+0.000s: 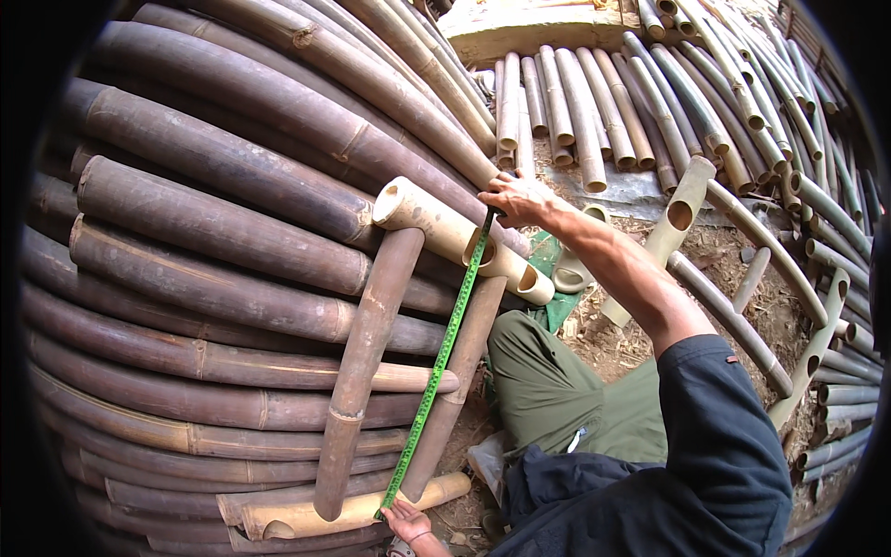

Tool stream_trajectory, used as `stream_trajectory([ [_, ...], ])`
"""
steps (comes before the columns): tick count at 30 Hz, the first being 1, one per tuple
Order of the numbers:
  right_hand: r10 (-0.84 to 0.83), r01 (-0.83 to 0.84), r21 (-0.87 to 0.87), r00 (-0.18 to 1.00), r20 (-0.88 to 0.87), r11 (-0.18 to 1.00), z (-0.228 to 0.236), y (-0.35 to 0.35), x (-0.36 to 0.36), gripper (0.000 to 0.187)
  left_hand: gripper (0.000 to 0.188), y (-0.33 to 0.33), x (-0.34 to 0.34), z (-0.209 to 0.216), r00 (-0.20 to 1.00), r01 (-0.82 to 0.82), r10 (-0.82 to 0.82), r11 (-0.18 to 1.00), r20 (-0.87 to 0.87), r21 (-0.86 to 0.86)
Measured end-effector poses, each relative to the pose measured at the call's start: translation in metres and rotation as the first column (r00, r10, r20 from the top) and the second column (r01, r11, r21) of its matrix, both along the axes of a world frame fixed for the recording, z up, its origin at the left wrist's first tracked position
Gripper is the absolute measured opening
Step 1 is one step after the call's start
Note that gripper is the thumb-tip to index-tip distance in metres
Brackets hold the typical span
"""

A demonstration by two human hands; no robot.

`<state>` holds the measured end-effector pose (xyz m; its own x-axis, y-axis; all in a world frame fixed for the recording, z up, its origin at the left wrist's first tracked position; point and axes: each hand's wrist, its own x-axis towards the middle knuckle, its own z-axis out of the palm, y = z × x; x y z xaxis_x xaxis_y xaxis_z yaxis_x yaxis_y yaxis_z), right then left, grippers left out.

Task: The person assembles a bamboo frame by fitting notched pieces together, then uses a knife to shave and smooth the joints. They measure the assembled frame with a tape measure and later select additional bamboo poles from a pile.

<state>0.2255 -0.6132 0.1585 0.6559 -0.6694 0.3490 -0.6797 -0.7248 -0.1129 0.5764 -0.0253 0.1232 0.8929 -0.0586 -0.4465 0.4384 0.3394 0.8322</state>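
A green measuring tape (pixel 437 371) is stretched along a bamboo frame, between my two hands. My right hand (pixel 516 199), at the far end, is closed around the tape's dark end piece. Near the lower edge my left hand (pixel 406 522) pinches the tape's near end. The frame has a pale far crosspiece (pixel 434 223) with round holes, and a yellowish near crosspiece (pixel 316 518). A left bamboo rung (pixel 369 362) and a right bamboo rung (pixel 475 357) join them. The tape runs between the rungs, crossing the right one's side.
Thick brown bamboo poles (pixel 223 204) lie stacked on the left. Cut bamboo lengths (pixel 580 116) are laid out at the back and along the right. Another bamboo frame (pixel 733 320) rests on the chip-strewn ground, right of my arm. My bent knee (pixel 529 348) is beside the measured frame.
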Motion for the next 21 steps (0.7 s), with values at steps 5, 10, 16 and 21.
stream_trajectory([
  [5, 0.125, -0.124, -0.065, 0.992, 0.019, 0.990, 0.009, 0.039, -0.057, 0.048, 0.058, 0.002, -0.061, 0.053, 0.980, 0.189, -0.183, 0.979, -0.073, 0.079],
  [10, 0.094, -0.075, 0.213, 0.993, -0.078, 0.974, 0.017, 0.206, -0.139, 0.064, 0.037, -0.080, -0.115, 0.042, 0.760, 0.580, -0.597, 0.801, -0.257, -0.144],
  [16, -0.508, 0.441, 0.534, 0.861, -0.023, 0.722, 0.036, 0.440, -0.161, 0.063, 0.028, -0.189, -0.297, 0.024, -0.378, 0.924, -0.925, -0.375, -0.031, -0.078],
  [21, -0.997, 0.799, 0.600, 0.009, -0.072, -0.036, 0.013, 0.566, -0.229, 0.055, 0.046, -0.229, -0.356, 0.004, -0.945, 0.293, -0.325, -0.885, -0.028, 0.362],
])
